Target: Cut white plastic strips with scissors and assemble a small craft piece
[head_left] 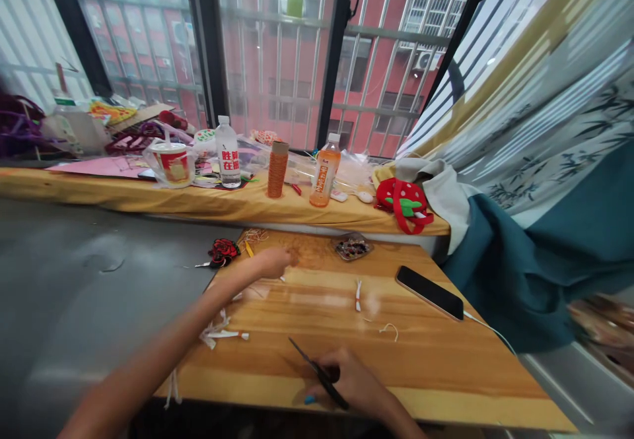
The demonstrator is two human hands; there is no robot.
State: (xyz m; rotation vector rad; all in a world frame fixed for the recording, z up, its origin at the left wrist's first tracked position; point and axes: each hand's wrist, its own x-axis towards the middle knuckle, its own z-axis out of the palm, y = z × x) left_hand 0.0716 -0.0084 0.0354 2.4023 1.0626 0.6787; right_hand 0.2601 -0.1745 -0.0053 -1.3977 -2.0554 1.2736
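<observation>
My right hand (349,383) is closed on a pair of dark scissors (321,374) near the table's front edge; the blades point up and to the left. A bright blue spot shows at one of its fingertips. Stretched out toward the back of the wooden table is my left hand (275,263), its fingers blurred. Fine brown threads (312,254) lie just beyond those fingers; I cannot tell whether they touch. A small white bundle (358,296) tied with orange sits mid-table, with a loose pale string (389,330) nearby. Another white bundle (228,335) lies at the left edge.
A clear box of small beads (352,246) is at the back. On the right lies a black phone (430,292) with a white cable. A red-and-black rose item (224,252) rests at the left. Bottles, an orange cord spool (277,169) and a strawberry pouch (402,202) line the sill.
</observation>
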